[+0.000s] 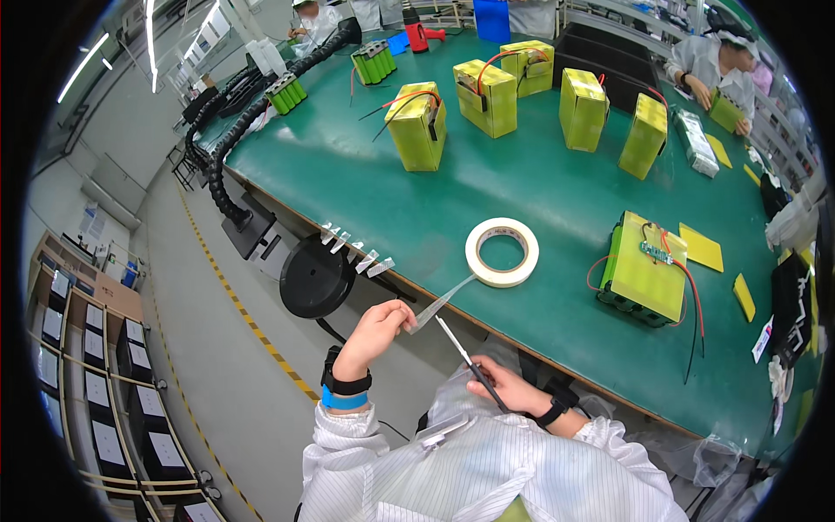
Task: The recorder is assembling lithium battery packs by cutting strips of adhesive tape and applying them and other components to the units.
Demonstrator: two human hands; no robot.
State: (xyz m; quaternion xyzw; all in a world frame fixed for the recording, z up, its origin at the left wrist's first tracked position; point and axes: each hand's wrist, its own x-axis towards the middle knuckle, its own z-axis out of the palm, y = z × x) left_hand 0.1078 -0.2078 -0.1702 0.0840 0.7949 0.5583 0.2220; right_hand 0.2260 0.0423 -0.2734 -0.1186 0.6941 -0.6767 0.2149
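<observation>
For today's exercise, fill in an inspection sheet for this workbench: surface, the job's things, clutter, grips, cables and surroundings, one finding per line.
Surface: green table, edge near the person.
Job's things: tape roll lying flat; a clear tape strip pulled from it; scissors at the strip.
Clutter: cut tape pieces stuck along the table edge; yellow sheets.
Grips: left hand pinches the strip end; right hand holds the scissors.
Cables: red and black leads on the yellow battery packs.
Surroundings: co-workers at the far side; shelves at left.

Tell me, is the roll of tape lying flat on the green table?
Yes, the tape roll lies flat on the green table, a strip running to the left hand.
</observation>
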